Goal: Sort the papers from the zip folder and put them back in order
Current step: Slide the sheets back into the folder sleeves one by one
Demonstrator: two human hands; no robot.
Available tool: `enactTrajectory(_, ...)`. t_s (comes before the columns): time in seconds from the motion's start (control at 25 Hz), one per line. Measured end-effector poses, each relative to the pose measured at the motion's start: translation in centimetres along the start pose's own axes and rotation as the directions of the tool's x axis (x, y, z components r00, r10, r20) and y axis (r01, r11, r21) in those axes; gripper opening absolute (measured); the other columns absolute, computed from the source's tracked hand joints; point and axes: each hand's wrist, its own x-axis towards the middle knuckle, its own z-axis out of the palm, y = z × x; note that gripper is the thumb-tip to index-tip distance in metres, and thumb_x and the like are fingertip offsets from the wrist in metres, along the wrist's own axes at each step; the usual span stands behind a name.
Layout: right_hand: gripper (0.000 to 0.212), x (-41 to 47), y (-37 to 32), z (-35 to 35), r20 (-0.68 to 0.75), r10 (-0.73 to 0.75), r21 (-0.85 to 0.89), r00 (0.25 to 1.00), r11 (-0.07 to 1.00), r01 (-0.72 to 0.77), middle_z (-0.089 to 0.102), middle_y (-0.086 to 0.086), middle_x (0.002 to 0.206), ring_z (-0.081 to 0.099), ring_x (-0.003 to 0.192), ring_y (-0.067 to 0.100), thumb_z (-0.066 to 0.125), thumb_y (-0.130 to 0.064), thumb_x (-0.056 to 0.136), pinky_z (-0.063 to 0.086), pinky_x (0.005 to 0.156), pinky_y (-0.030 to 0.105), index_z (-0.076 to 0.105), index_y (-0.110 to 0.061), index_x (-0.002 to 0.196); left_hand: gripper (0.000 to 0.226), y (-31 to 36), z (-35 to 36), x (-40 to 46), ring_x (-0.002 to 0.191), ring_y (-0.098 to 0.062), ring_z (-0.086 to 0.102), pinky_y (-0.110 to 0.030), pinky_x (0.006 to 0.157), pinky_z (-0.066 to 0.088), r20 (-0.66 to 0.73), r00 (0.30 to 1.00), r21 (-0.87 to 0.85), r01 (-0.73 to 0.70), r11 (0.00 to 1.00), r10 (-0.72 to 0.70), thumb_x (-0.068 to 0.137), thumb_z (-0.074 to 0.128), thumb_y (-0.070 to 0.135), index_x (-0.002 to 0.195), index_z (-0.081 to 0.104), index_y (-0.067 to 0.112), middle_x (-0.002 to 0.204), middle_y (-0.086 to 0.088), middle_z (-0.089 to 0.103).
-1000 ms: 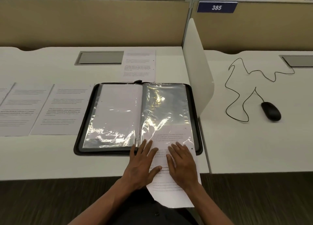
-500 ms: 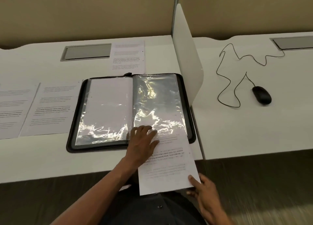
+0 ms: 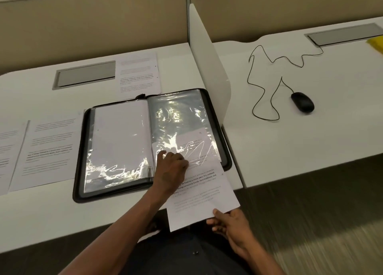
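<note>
While three printed sheets [image 3: 49, 148] lie unfiled along the desk's [image 3: 41, 218] left and rear edges, the zip folder [image 3: 153, 144] sits open at its front edge, one sheet [image 3: 201, 200] half-sleeved, left hand [image 3: 172, 167] pressing the sleeve mouth, right hand [image 3: 230, 223] pinching its tail.
</note>
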Motion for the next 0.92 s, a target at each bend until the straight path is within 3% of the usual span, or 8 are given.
enactTrajectory(0.2, 0.027, 1.0, -1.1, 2.3, -0.005, -0.027, -0.019, 1.000, 0.999, 0.027, 0.077, 0.012, 0.099, 0.074, 0.083, 0.029, 0.063, -0.009, 0.097, 0.055, 0.069, 0.037, 0.060, -0.014, 0.123, 0.012, 0.0, -0.7, -0.3, 0.079, -0.015, 0.063, -0.041, 0.085, 0.041, -0.087, 0.995, -0.102, 0.035, 0.994, -0.044, 0.087, 0.069, 0.023, 0.079, 0.077, 0.024, 0.083, 0.010, 0.072)
enactTrajectory(0.44, 0.023, 3.6, -3.7, 7.7, -0.053, -0.108, -0.008, 0.993, 0.994, 0.108, 0.077, 0.012, 0.099, 0.076, 0.088, 0.028, 0.062, -0.011, 0.098, 0.061, 0.070, 0.036, 0.061, -0.018, 0.119, 0.005, -0.4, -1.7, -0.7, 0.083, -0.013, 0.066, -0.040, 0.080, 0.046, -0.164, 0.984, -0.217, 0.040, 0.975, -0.077, 0.080, 0.075, 0.021, 0.079, 0.079, 0.025, 0.086, 0.010, 0.074)
enactTrajectory(0.68, 0.023, 6.2, -6.7, 11.4, -0.059, -0.193, -0.017, 0.979, 0.981, 0.193, 0.077, 0.011, 0.097, 0.076, 0.081, 0.027, 0.060, -0.011, 0.100, 0.058, 0.063, 0.032, 0.065, -0.015, 0.121, 0.012, -0.8, -2.0, -0.8, 0.092, -0.005, 0.063, -0.037, 0.091, 0.041, -0.114, 0.984, -0.319, 0.091, 0.943, -0.134, 0.088, 0.065, 0.031, 0.086, 0.077, 0.030, 0.093, 0.015, 0.072)
enactTrajectory(0.92, 0.024, 7.8, -7.7, 12.2, -0.031, -0.167, 0.093, 0.985, 0.981, 0.169, 0.075, 0.022, 0.099, 0.073, 0.091, 0.035, 0.052, -0.016, 0.104, 0.059, 0.073, 0.040, 0.065, -0.005, 0.122, 0.013, -0.9, -3.0, -0.4, 0.080, -0.003, 0.066, -0.032, 0.078, 0.053, -0.097, 0.977, -0.484, 0.122, 0.867, -0.192, 0.086, 0.066, 0.026, 0.085, 0.078, 0.023, 0.086, 0.010, 0.074)
